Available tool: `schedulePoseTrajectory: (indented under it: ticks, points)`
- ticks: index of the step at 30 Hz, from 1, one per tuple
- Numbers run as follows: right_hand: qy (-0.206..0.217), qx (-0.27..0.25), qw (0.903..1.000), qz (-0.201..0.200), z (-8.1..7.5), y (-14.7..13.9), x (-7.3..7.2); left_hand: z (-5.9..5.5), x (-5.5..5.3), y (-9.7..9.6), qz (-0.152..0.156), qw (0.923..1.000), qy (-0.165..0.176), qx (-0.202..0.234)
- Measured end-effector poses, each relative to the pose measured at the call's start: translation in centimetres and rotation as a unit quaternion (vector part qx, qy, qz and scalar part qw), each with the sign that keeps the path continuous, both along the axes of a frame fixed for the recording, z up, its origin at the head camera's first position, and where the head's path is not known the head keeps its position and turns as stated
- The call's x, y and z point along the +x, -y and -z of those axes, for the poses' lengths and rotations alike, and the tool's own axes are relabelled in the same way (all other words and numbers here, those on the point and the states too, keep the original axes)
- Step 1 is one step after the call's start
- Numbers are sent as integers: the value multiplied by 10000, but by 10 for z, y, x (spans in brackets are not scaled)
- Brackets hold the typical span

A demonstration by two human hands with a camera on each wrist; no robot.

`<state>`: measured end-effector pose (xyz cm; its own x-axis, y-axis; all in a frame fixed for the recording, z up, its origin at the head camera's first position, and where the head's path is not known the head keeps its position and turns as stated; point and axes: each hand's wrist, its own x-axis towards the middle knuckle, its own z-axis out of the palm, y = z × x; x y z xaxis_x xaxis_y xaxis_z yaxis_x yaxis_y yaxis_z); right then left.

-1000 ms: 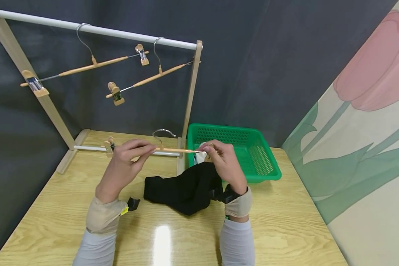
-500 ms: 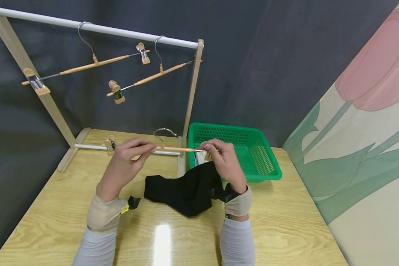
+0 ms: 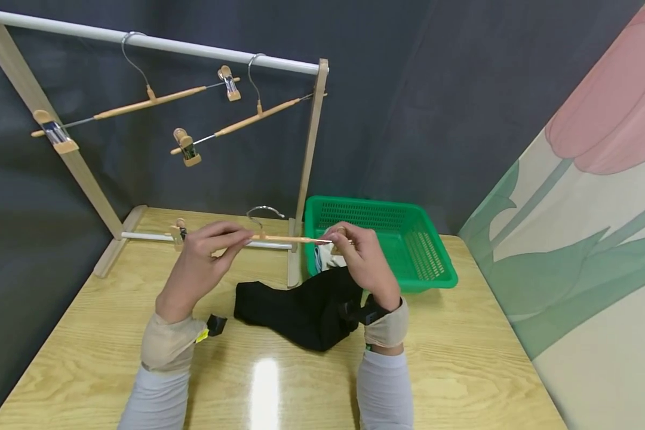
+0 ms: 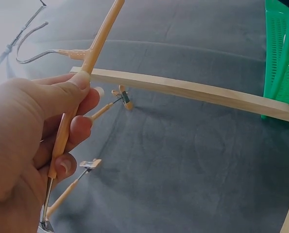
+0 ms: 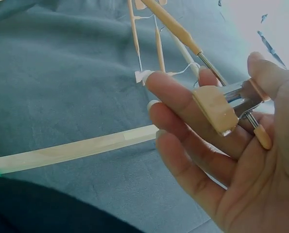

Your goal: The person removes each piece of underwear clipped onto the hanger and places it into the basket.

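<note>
A wooden clip hanger (image 3: 282, 239) with a metal hook is held up level between both hands. My left hand (image 3: 206, 257) grips its bar left of the hook, thumb against fingers, as the left wrist view shows with the bar (image 4: 61, 136) across the fingers. At the other end my right hand (image 3: 366, 257) holds the clip (image 5: 217, 109) between thumb and index finger; its remaining fingers are bent loosely. The left-end clip (image 3: 178, 233) shows just beyond my left hand. Below the hanger a black piece of clothing (image 3: 295, 310) lies on the table, close to my right wrist.
A rack with a white rail (image 3: 193, 51) stands at the back left, bearing two clip hangers: the left one (image 3: 150, 103) and the right one (image 3: 258, 116). A green basket (image 3: 435, 254) sits behind my right hand, with a whitish cloth (image 3: 325, 258) inside.
Both hands stay nearly in place on the hanger. At the right end, the clip has turned slightly within my right fingers and shows less. The head view has shifted a little.
</note>
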<state>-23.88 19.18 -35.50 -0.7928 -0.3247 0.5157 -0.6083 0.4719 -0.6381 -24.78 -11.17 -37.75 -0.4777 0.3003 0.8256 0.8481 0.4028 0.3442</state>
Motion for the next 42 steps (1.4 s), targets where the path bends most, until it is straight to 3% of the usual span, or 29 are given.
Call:
schedulePoseTrajectory:
  ticks: [10,19,24,34,42]
  points:
    - [-168,-238,9995,-85,-2,2,-5,-6,-3,2,17,9999,-103,16]
    - [385,-104,9991,113,4,5,-11,-2,-1,4,-305,9980,440,-341]
    - [473,-11,9988,123,11,3,-15,0,0,5,-307,9962,673,-458]
    - [42,-379,9985,392,15,-3,-18,1,1,12,-581,9933,897,-442]
    - [22,-474,9979,437,14,-4,-22,5,0,20,-700,9904,1087,-479]
